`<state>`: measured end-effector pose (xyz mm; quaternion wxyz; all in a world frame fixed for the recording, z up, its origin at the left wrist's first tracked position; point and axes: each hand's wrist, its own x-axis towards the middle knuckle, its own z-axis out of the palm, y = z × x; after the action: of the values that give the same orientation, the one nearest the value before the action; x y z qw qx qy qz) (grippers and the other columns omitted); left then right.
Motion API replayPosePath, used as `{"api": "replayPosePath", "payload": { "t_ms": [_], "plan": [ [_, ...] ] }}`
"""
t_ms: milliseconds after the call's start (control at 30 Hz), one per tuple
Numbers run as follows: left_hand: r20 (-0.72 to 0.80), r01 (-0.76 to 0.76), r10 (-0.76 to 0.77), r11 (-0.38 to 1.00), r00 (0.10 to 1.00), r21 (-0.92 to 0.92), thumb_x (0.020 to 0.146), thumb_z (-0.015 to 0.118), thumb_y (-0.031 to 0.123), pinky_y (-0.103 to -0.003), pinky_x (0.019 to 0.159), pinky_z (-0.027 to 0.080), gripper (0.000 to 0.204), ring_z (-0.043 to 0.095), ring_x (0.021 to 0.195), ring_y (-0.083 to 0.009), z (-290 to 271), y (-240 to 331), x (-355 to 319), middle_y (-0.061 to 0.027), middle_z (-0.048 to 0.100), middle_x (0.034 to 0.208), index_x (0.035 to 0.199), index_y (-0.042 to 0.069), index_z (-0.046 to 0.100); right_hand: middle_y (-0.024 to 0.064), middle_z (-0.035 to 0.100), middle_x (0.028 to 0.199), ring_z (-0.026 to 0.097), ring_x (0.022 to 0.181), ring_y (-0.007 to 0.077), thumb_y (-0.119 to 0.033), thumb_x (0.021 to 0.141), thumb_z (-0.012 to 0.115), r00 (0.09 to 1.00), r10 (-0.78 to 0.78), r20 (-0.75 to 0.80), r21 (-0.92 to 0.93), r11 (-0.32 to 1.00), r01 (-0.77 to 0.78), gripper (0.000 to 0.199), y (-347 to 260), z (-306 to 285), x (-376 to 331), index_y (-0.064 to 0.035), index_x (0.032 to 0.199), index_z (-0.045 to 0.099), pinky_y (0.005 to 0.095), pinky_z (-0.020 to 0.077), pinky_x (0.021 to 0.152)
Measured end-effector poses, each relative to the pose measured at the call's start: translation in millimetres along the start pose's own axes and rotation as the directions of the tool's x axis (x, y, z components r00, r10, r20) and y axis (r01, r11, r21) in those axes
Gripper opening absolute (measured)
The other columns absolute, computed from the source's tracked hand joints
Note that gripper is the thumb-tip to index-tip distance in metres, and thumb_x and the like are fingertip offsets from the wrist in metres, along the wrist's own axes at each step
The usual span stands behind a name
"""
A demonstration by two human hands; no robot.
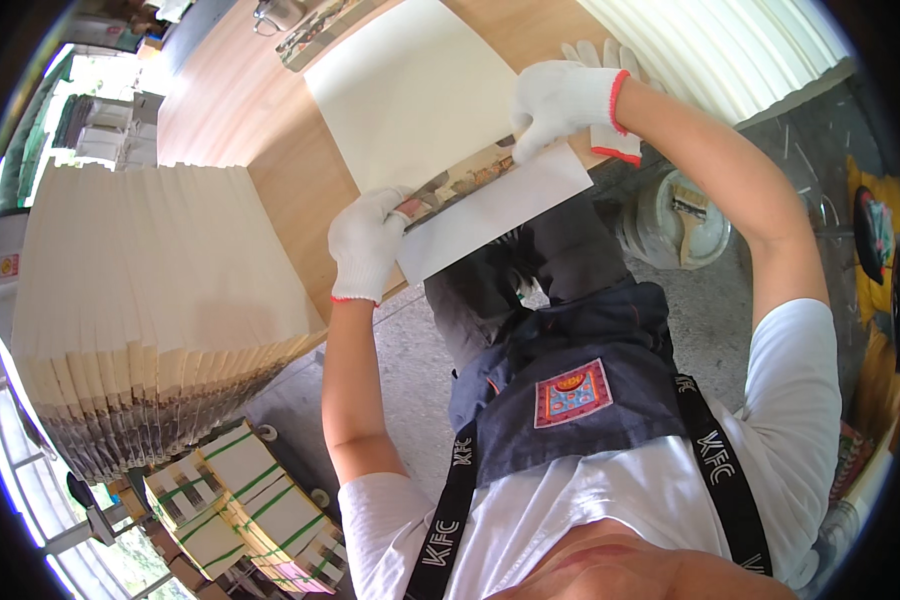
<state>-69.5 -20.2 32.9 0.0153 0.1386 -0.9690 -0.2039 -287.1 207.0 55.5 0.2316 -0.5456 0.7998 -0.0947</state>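
Note:
My left hand [366,243], in a white glove with a red cuff, pinches the near left corner of a large cream paper sheet [410,95] lying on a wooden table [240,110]. My right hand [562,103], gloved the same way, grips the sheet's near right edge. The near edge of the sheet is folded up into a white flap [490,210] that overhangs the table edge between both hands. A printed strip shows under the fold.
A tall fanned stack of cream sheets [150,290] fills the table's left. Bundles tied with green straps [240,500] lie below it. A spare glove [610,140] rests by my right wrist. A white bucket with a brush [685,215] stands on the concrete floor.

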Motion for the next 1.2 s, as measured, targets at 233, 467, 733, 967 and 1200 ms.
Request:
{"api": "replayPosePath", "payload": {
  "t_ms": [233,467,733,967,1200],
  "plan": [
    [0.075,0.220,-0.207,0.925,0.975,-0.310,0.077,0.083,0.024,-0.028,0.064,0.047,0.027,0.060,0.070,-0.0107,16,-32,18,-0.0035,0.066,0.078,0.087,0.002,0.071,0.0083,0.063,0.070,0.058,0.067,0.0224,-0.044,0.079,0.074,0.976,0.116,-0.182,0.335,0.941,-0.050,0.041,12,26,-2,-0.0036,0.081,0.069,0.0359,0.0443,0.064],
    [0.121,0.249,-0.221,0.910,0.968,-0.332,0.076,0.085,0.021,-0.027,0.058,0.045,0.026,0.055,0.064,-0.0083,13,-32,21,-0.0015,0.062,0.070,0.082,0.001,0.069,0.0064,0.062,0.067,0.059,0.066,0.0200,-0.044,0.081,0.074,0.942,0.116,-0.315,0.384,0.923,0.015,0.038,25,51,3,-0.0060,0.081,0.070,0.0344,0.0445,0.064],
    [0.180,-0.027,0.012,0.996,0.984,0.081,0.075,0.083,0.023,-0.032,0.069,0.053,0.053,0.066,0.080,-0.0184,-8,-16,43,-0.0063,0.059,0.117,0.119,0.008,0.058,0.0080,0.064,0.076,0.062,0.070,0.0201,-0.034,0.079,0.078,0.905,0.092,-0.415,0.357,0.931,0.070,0.031,25,58,5,-0.0043,0.078,0.067,0.0334,0.0467,0.065],
    [0.759,-0.683,0.317,0.695,0.569,0.222,0.067,0.086,0.023,-0.043,0.087,0.053,0.081,0.061,0.108,-0.0346,-28,42,109,-0.0097,0.052,0.126,0.136,0.028,0.046,0.0081,0.064,0.078,0.062,0.075,0.0248,-0.033,0.082,0.073,0.915,0.075,-0.396,0.317,0.947,0.060,0.028,26,56,7,-0.0057,0.081,0.065,0.0352,0.0469,0.069],
    [0.860,-0.807,0.196,0.490,0.471,0.330,0.062,0.088,0.017,-0.047,0.082,0.054,0.107,0.065,0.100,-0.0344,-21,78,120,-0.0092,0.052,0.123,0.149,0.042,0.032,0.0030,0.061,0.104,0.058,0.101,0.0265,-0.024,0.093,0.055,0.532,0.077,-0.843,-0.243,0.828,-0.505,0.018,28,64,-24,-0.0173,0.106,0.065,0.0396,0.0462,0.086]
  ]
}}
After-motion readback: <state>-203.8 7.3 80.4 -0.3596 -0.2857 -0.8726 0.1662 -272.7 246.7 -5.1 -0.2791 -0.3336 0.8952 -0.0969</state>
